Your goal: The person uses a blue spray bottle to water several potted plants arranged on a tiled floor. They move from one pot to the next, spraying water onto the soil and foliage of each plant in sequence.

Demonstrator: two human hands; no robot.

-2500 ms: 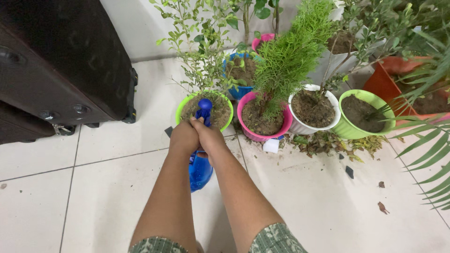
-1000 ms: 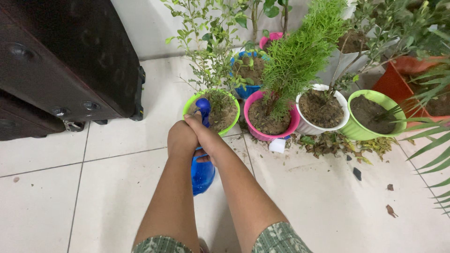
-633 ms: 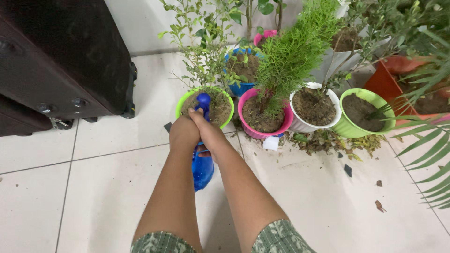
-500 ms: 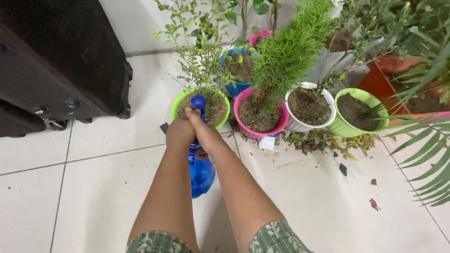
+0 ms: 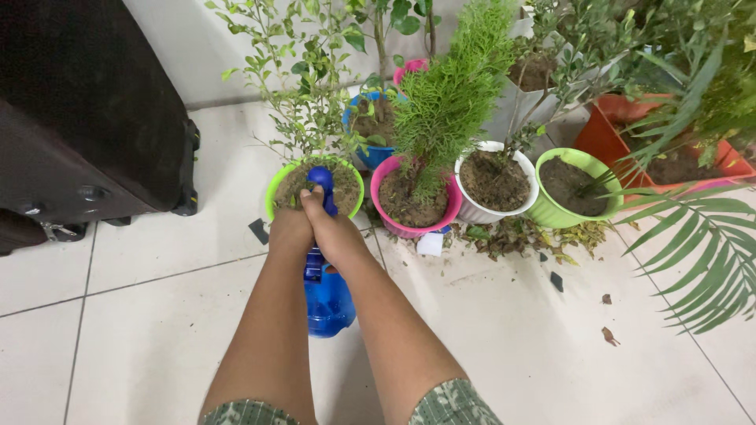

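Note:
Both my hands grip a blue spray bottle (image 5: 327, 295) held above the tiled floor. My left hand (image 5: 290, 230) wraps the neck from the left, and my right hand (image 5: 329, 228) closes over the trigger from the right. The bottle's blue nozzle (image 5: 320, 178) points at the soil of a lime green pot (image 5: 276, 182) holding a thin leafy shrub (image 5: 303, 86). A pink pot (image 5: 409, 228) with a bushy conifer (image 5: 449, 94) stands just right of it.
A white pot (image 5: 472, 211), another green pot (image 5: 551, 212), a blue pot (image 5: 370, 157) and an orange planter (image 5: 610, 134) line the wall. Dry leaves and spilled soil (image 5: 520, 236) lie before them. A dark suitcase (image 5: 79, 118) stands at left; palm fronds (image 5: 701, 244) reach in at right.
The view has shifted, so the pots and hands sit further left in frame. Both hands have stayed closed on the spray bottle, aimed at the lime green pot.

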